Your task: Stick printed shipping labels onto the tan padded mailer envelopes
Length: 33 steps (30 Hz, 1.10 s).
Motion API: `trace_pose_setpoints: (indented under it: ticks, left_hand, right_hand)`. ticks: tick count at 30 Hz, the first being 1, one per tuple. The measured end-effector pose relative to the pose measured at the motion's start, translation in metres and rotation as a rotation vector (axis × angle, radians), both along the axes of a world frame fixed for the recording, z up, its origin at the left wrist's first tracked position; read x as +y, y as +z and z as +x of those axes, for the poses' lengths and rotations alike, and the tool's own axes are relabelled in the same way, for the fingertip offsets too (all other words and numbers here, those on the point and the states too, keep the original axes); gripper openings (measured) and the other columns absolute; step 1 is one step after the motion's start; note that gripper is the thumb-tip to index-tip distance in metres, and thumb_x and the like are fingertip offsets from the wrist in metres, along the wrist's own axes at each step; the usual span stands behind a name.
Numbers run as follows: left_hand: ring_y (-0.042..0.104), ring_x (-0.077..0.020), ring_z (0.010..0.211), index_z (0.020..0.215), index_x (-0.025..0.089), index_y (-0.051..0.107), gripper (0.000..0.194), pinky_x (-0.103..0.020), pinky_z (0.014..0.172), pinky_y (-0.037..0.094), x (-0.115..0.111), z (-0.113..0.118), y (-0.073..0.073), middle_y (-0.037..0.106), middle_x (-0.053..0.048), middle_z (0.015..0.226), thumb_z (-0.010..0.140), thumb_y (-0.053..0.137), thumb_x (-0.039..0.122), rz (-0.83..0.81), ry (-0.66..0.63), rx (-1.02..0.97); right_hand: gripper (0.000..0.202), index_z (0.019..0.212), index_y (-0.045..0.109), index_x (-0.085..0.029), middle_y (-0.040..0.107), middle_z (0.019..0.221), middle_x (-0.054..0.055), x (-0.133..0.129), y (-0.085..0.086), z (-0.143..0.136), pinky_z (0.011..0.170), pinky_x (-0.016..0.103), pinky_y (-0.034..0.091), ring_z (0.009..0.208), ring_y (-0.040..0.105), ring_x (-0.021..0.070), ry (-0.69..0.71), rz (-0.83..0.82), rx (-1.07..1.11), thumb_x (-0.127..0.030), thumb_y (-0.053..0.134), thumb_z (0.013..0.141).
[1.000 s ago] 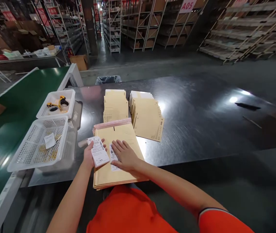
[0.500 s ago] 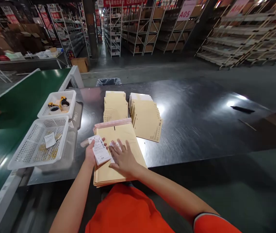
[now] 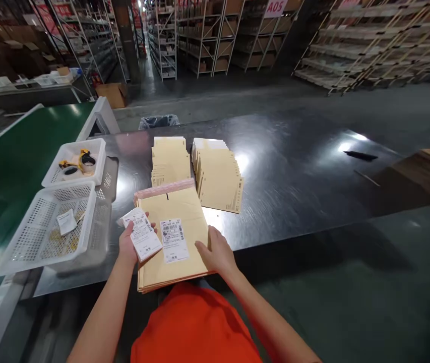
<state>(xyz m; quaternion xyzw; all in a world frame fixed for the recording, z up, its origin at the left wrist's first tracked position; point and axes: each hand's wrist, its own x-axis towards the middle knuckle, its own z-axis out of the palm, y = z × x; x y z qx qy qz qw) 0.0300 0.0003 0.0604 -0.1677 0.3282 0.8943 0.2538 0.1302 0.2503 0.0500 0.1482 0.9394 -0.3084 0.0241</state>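
Note:
My left hand is closed around a stack of white printed shipping labels, which lies over the left side of the padded envelopes. In front of my body lies a pile of yellow padded envelopes, with a pinkish bubble-lined flap at the far end. One shipping label sits flat on the top envelope. At the pile's right edge is my right hand, its thumb over the top envelope and its other fingers curled around the side, partly hidden.
Two fanned rows of yellow envelopes lie farther back on the dark shiny table. Left stand two white baskets, one with tape dispensers, beside a green conveyor. A black object lies far right.
My right hand has slid off the label on the top envelope and moved right to the pile's edge, uncovering the label. My left hand still holds the label stack. The view has shifted slightly.

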Motion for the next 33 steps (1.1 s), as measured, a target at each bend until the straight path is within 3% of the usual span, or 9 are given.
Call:
trace_pose_setpoints:
  ticks: [3,7,12,16,21,23,26,30,33]
  left_hand:
    - [0.069,-0.0292,0.085,0.126,0.009,0.053,0.048,-0.044,0.078,0.055,0.001,0.0,0.002,0.072,-0.015,0.096,0.088,0.043,0.038,-0.012,0.004,-0.001]
    - [0.069,-0.0285,0.083,0.131,0.01,0.048,0.052,-0.044,0.076,0.057,-0.001,0.002,0.009,0.071,-0.017,0.099,0.087,0.045,0.037,-0.02,-0.01,0.025]
    - [0.068,-0.0293,0.087,0.136,0.012,0.044,0.056,-0.045,0.078,0.057,-0.013,0.01,0.03,0.068,-0.017,0.114,0.086,0.047,0.037,0.02,-0.032,0.075]
    - [0.068,-0.0314,0.087,0.136,0.01,0.044,0.059,-0.047,0.076,0.057,-0.024,0.015,0.043,0.065,-0.019,0.119,0.083,0.049,0.037,0.015,0.012,0.111]
    - [0.07,-0.0323,0.074,0.135,0.009,0.045,0.055,-0.048,0.065,0.058,-0.023,0.019,0.042,0.072,-0.019,0.095,0.088,0.039,0.037,-0.21,0.055,-0.056]
    - [0.07,-0.0302,0.068,0.136,0.007,0.042,0.055,-0.044,0.061,0.058,-0.018,0.021,0.041,0.073,-0.019,0.085,0.09,0.035,0.035,-0.323,0.007,-0.133]
    - [0.07,-0.0284,0.066,0.14,0.008,0.037,0.055,-0.041,0.059,0.058,-0.009,0.024,0.04,0.073,-0.019,0.081,0.091,0.034,0.032,-0.429,-0.081,-0.176]
    - [0.071,-0.0275,0.066,0.141,0.011,0.036,0.054,-0.038,0.058,0.058,-0.004,0.024,0.04,0.073,-0.017,0.076,0.089,0.04,0.027,-0.518,-0.077,-0.181]
    - [0.071,-0.0288,0.067,0.142,0.013,0.034,0.056,-0.04,0.058,0.058,-0.003,0.023,0.039,0.074,-0.016,0.075,0.088,0.043,0.024,-0.555,-0.086,-0.179]
  right_hand:
    - [0.043,0.121,0.046,-0.019,0.057,0.115,0.011,-0.002,-0.001,0.002,0.087,0.041,0.047,0.105,0.054,0.027,0.029,-0.118,0.075,-0.034,0.049,0.081]
    - [0.046,0.122,0.044,-0.019,0.054,0.121,0.012,0.003,-0.011,0.002,0.094,0.044,0.044,0.11,0.05,0.0274,0.033,-0.182,0.187,-0.032,0.05,0.078]
    - [0.044,0.118,0.042,-0.016,0.044,0.134,0.018,0.006,-0.023,0.003,0.104,0.049,0.036,0.125,0.041,0.0301,-0.014,-0.266,0.277,-0.036,0.049,0.079]
    - [0.045,0.119,0.039,-0.018,0.048,0.131,0.015,0.009,-0.021,0.003,0.099,0.045,0.042,0.119,0.047,0.0265,-0.044,-0.431,0.262,-0.037,0.048,0.079]
    - [0.044,0.119,0.041,-0.018,0.057,0.119,0.012,0.015,-0.015,0.001,0.085,0.039,0.049,0.104,0.057,0.0238,-0.1,-0.51,0.226,-0.036,0.05,0.08]
    - [0.042,0.117,0.041,-0.018,0.061,0.11,0.011,0.034,-0.017,0.001,0.079,0.037,0.05,0.094,0.061,0.0228,-0.125,-0.49,0.213,-0.037,0.049,0.08]
    - [0.046,0.119,0.04,-0.017,0.066,0.098,0.009,0.098,-0.031,0.01,0.072,0.036,0.05,0.081,0.064,0.0223,-0.241,-0.41,0.191,-0.041,0.047,0.081]
    - [0.052,0.122,0.041,-0.016,0.067,0.093,0.008,0.205,-0.074,0.045,0.073,0.035,0.049,0.078,0.064,0.0228,-0.452,-0.245,0.04,-0.043,0.048,0.079]
    - [0.048,0.123,0.044,-0.016,0.067,0.094,0.008,0.242,-0.115,0.068,0.077,0.035,0.048,0.085,0.064,0.0237,-0.532,-0.154,-0.08,-0.034,0.048,0.079]
